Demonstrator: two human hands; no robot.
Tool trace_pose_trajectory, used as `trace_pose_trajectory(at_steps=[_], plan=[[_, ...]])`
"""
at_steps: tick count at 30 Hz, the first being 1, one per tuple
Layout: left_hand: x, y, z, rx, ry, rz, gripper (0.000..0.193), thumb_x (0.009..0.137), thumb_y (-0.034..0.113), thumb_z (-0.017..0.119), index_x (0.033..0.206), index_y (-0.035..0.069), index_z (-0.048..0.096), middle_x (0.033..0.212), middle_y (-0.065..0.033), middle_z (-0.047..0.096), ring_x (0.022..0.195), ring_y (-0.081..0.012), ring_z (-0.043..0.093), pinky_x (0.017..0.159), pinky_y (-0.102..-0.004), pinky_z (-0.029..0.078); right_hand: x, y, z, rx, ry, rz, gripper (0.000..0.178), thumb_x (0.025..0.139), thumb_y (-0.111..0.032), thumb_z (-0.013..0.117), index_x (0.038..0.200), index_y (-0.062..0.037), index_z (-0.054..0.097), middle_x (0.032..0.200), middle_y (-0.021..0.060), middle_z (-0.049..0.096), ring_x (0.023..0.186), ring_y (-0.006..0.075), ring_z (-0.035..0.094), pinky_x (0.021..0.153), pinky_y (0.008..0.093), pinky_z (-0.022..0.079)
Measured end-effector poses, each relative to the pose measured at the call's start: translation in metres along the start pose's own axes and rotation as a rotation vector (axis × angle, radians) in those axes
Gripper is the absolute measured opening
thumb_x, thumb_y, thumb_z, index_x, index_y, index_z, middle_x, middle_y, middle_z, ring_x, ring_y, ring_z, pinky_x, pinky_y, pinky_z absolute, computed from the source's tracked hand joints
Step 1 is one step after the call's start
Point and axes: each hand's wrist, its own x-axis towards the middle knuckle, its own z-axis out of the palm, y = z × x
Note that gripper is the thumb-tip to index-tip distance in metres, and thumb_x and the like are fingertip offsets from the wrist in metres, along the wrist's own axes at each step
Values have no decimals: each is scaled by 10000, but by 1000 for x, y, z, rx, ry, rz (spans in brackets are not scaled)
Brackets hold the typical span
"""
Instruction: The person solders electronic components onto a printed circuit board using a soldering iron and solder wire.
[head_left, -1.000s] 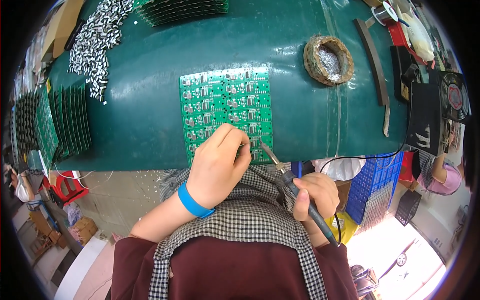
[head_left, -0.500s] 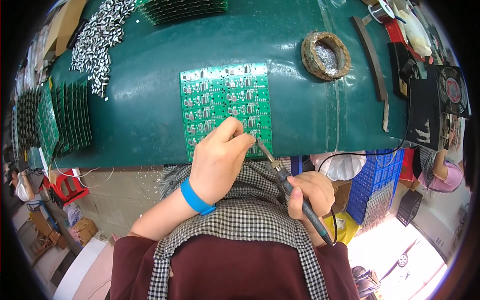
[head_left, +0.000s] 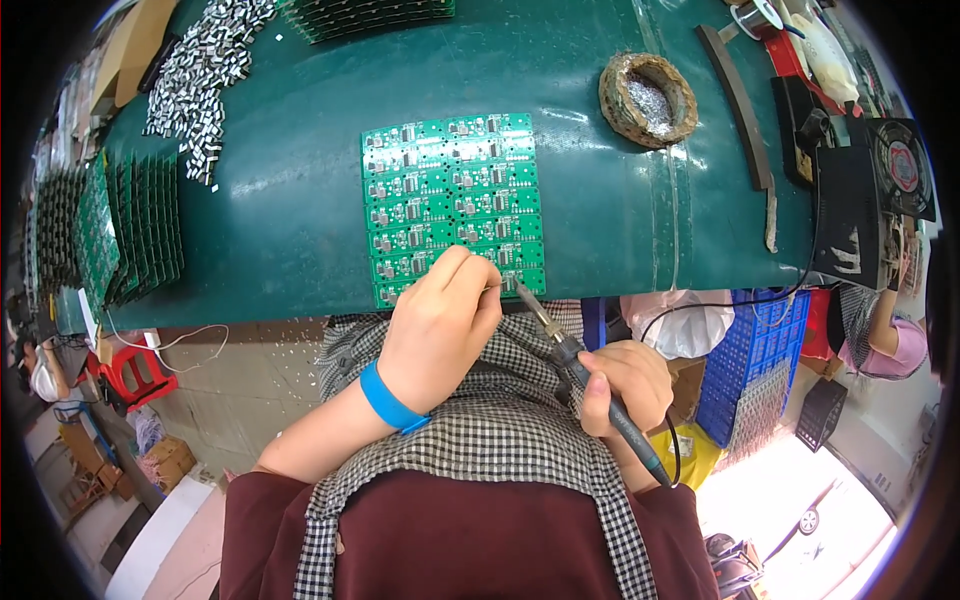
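Note:
A green panel of joined circuit boards (head_left: 410, 188) lies flat on the table near its front edge, with small chips and parts in rows. My left hand (head_left: 435, 315), with a blue wristband, is over the panel's near part. Its thumb and fingers are pinched together, and whatever is between them is hidden. Wrapped round the grey handle of a soldering iron (head_left: 627, 430) is my right hand (head_left: 640, 385). The iron slants up and left, its tip at the panel's near right corner, just right of my left fingertips. Whether the tip touches the board I cannot tell.
On the green table (head_left: 290, 180), small silvery parts (head_left: 205, 75) are heaped at the far left. Upright boards (head_left: 145, 230) stand at left, others (head_left: 370, 15) at the far edge. A round brown holder (head_left: 612, 100) and a dark bar (head_left: 735, 105) lie right. A small fan (head_left: 903, 170) is beyond.
The view has shifted slightly, so the table and panel sit higher in it. My left fingertips and the iron's tip are a little nearer the panel's front edge, with more gap between them.

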Motion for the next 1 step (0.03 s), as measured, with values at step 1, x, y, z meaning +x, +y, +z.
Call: trace_pose_trajectory(at_steps=[1], plan=[[0, 0, 0, 7, -11, -2, 138, 782, -22, 635, 885, 22, 555, 805, -114, 518, 658, -283, 582, 568, -362, 476, 0, 0, 0, 1, -6, -2, 110, 734, -79, 595, 759, 17, 642, 568, 82, 604, 447, 196, 578, 425, 282, 468]])
